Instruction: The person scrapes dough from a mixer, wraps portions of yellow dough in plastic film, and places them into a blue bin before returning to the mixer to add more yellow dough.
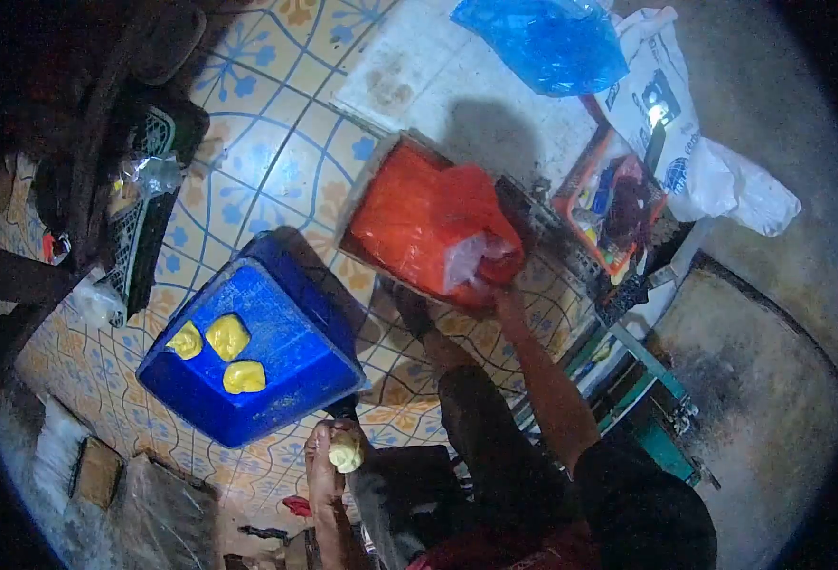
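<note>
In my left hand (327, 451), fingers closed, is a pale yellow lump (346, 454), just below the near corner of a blue bin (286, 399). Three yellow lumps (227, 337) lie apart from each other inside that bin. A box lined with a red plastic bag (419, 204) stands at the centre. My right hand (506, 302) is at the bag's lower right edge, beside a whitish opening in the plastic; its fingers are mostly hidden.
A blue plastic bag (552, 47) and a white sack (647, 85) lie at the top right. An orange basket (580, 223) holds assorted items. Green metal framing (661, 375) stands right of my arm. A dark green crate (143, 209) is at the left.
</note>
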`<state>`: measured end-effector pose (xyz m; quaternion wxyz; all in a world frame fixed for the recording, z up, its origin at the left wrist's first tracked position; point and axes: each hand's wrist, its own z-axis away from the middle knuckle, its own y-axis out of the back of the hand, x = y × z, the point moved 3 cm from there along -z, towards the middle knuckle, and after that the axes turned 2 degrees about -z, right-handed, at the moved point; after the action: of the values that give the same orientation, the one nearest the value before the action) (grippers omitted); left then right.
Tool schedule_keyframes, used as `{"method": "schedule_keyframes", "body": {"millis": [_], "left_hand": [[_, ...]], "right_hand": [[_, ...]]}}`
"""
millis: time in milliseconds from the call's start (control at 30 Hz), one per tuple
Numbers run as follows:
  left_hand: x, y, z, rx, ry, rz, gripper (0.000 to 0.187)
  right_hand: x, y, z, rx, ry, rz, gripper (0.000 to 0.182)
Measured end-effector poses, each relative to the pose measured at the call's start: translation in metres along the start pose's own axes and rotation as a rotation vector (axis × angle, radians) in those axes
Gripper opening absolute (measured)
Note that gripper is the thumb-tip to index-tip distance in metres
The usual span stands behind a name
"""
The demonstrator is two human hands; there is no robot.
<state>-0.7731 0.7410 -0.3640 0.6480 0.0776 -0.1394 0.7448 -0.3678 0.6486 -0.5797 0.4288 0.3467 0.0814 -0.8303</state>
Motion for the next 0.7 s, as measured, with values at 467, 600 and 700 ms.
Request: {"method": "schedule_keyframes", "body": {"millis": [467, 600, 700], "left_hand": [[0.003, -0.017, 0.035, -0.087, -0.034, 0.113, 0.031], [0.016, -0.022, 0.052, -0.071, -0.025, 0.176, 0.028], [0.026, -0.020, 0.060, -0.099, -0.036, 0.185, 0.034]], "right_hand": [[-0.114, -0.194, 0.001, 0.022, -0.045, 0.015, 0.045], [-0.155, -0.156, 0.046, -0.036, -0.060, -0.218, 0.045], [-0.225, -0.136, 0.075, -0.069, 0.164, 0.054, 0.041]]}}
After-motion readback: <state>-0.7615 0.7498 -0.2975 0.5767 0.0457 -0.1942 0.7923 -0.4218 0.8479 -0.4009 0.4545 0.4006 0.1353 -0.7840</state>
